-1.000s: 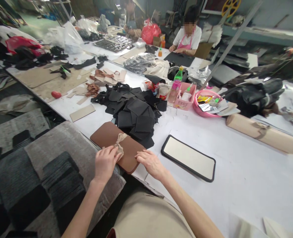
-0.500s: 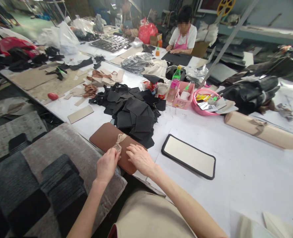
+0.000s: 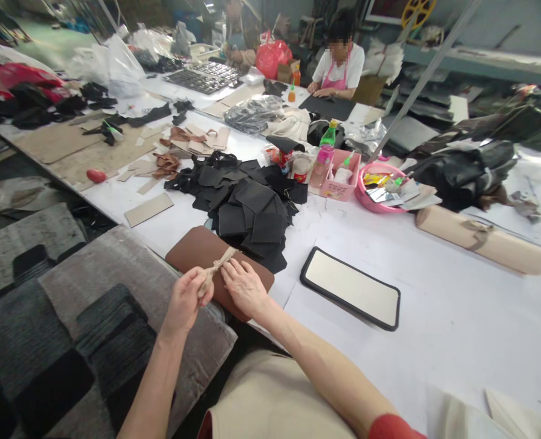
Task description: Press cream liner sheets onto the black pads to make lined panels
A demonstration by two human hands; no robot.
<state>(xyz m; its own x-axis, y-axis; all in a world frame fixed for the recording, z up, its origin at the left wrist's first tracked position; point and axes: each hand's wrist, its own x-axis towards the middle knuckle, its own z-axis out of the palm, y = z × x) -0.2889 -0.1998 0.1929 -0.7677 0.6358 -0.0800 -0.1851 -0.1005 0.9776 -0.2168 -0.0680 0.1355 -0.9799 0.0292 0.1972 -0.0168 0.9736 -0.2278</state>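
A stack of brown leather-like pieces [image 3: 192,247] lies at the near edge of the white table. Around it runs a beige cloth tie [image 3: 223,258], drawn taut toward me. My left hand [image 3: 188,297] is closed on the tie's end, just off the stack's near side. Flat on top of the stack rests my right hand [image 3: 245,286], fingers stretched beside the tie. Behind the stack is a heap of black cut pieces [image 3: 252,210]. To the right lies a white panel with a black rim [image 3: 350,288].
A pink basket [image 3: 375,204] and a pink box [image 3: 341,190] stand beyond. A beige roll [image 3: 485,241] lies at right. Grey-black pads [image 3: 114,329] are stacked on the lower board at left. Across the table sits a co-worker [image 3: 341,64] with a black sheet.
My left hand has pulled the tie's end left and toward me, tightening it. My right hand has shifted slightly left on the brown stack.
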